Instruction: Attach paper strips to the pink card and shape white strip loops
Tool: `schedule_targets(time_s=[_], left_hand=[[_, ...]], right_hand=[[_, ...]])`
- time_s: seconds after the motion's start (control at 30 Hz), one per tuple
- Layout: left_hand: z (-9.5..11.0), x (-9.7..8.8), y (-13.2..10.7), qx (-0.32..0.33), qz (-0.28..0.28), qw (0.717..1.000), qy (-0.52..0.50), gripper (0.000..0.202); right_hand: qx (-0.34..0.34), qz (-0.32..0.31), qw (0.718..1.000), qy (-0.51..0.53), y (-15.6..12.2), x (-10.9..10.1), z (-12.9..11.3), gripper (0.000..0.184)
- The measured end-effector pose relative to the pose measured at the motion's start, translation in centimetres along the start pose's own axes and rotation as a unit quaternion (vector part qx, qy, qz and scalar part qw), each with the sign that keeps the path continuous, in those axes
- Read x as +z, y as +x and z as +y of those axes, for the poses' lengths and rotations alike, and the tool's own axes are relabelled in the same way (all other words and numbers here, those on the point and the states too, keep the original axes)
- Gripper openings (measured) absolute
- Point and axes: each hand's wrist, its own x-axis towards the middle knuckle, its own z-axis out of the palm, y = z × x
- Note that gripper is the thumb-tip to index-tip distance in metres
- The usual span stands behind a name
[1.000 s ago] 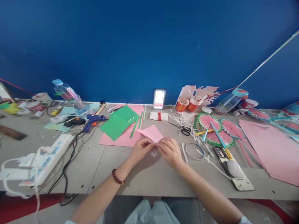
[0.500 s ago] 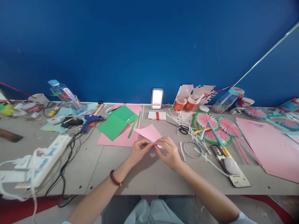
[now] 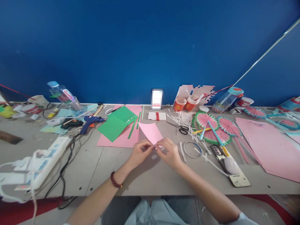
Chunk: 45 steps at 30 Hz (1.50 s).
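Both my hands pinch the near end of a small pink sheet of paper [image 3: 151,132], their fingertips almost meeting. My left hand [image 3: 141,153], below a dark red bead bracelet, is closed on the paper's left side. On its right side my right hand [image 3: 169,152] is closed too. The pinched edge is mostly hidden behind the fingers. The far part of the sheet rises and curves away from me. Beyond my left hand lie green paper sheets [image 3: 114,126] and thin green strips on a larger pink sheet [image 3: 105,140].
To the right are black-handled scissors [image 3: 183,129], a tape ring [image 3: 192,150], white strips, a phone [image 3: 241,180] and watermelon-patterned paper fans [image 3: 217,137]. A blue glue gun [image 3: 90,123] and a white power strip [image 3: 53,153] with cables lie left. Red paper cups [image 3: 180,104] stand behind.
The small pink sheet has turned and tilted up, its far corner now further right and higher. My hands stay pinched on it at nearly the same place.
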Motion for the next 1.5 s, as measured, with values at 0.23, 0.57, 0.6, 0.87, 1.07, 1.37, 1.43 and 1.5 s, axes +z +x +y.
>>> schedule_targets(time_s=[0.23,0.57,0.6,0.87,1.07,1.37,1.43,1.5], left_hand=[[-0.2,0.0,0.1,-0.01,-0.002,1.0,-0.012,0.013],[-0.4,-0.2,0.2,-0.022,-0.027,0.999,-0.024,0.013],[-0.4,-0.2,0.2,-0.025,-0.029,0.999,-0.024,0.014],[-0.5,-1.0,0.8,-0.079,-0.048,0.994,-0.055,0.014],[-1.8,-2.4,1.4,-0.105,-0.031,0.992,0.061,0.01],[-1.0,-3.1,1.1,-0.119,0.034,0.913,0.389,0.011],[-0.7,-2.9,0.9,-0.118,0.054,0.886,0.446,0.009],[-0.5,-2.7,0.8,-0.112,0.065,0.866,0.483,0.013]], right_hand=[[0.026,-0.013,1.0,0.005,0.0,-0.1,-0.1,0.013],[0.211,0.017,0.971,0.11,0.5,-0.5,0.7,0.012],[0.235,0.036,0.963,0.13,0.7,-0.7,1.1,0.013],[0.335,0.28,0.846,0.305,2.6,-3.6,6.0,0.02],[0.33,0.395,0.803,0.301,3.6,-6.4,8.9,0.027],[0.364,0.202,0.903,0.106,3.0,-6.2,10.5,0.027],[0.354,0.18,0.916,0.052,2.7,-6.2,10.9,0.029],[0.334,0.152,0.93,0.005,2.5,-6.3,11.2,0.03]])
